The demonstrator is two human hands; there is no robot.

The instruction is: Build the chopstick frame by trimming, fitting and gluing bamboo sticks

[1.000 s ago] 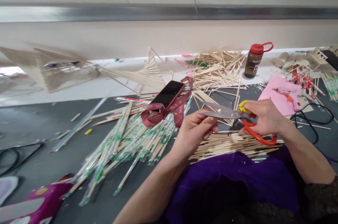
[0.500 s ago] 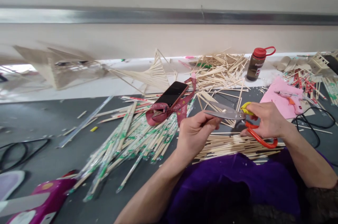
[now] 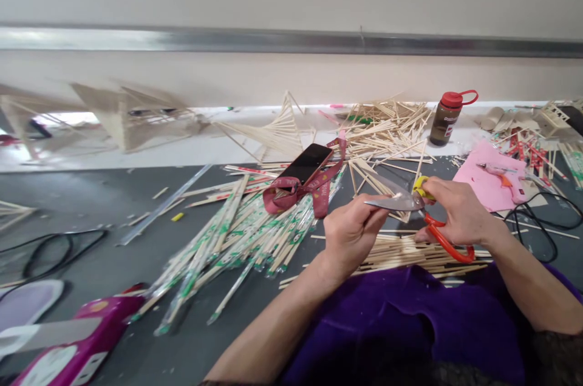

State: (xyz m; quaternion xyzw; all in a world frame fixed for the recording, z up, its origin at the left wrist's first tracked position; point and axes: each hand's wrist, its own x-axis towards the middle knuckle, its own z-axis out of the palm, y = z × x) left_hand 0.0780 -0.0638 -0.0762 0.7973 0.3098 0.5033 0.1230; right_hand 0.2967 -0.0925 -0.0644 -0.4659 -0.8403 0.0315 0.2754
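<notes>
Bright, even light; blurred left edge

Wider gap between scissors [image 3: 401, 202] blades

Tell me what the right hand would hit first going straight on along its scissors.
Probably the left hand: the scissors point at its fingers, seemingly touching them, though depth is unclear.

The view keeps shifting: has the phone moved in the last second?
No. The phone lies on the red lanyard as before, its place against the brown bottle unchanged; only the camera shifted.
</notes>
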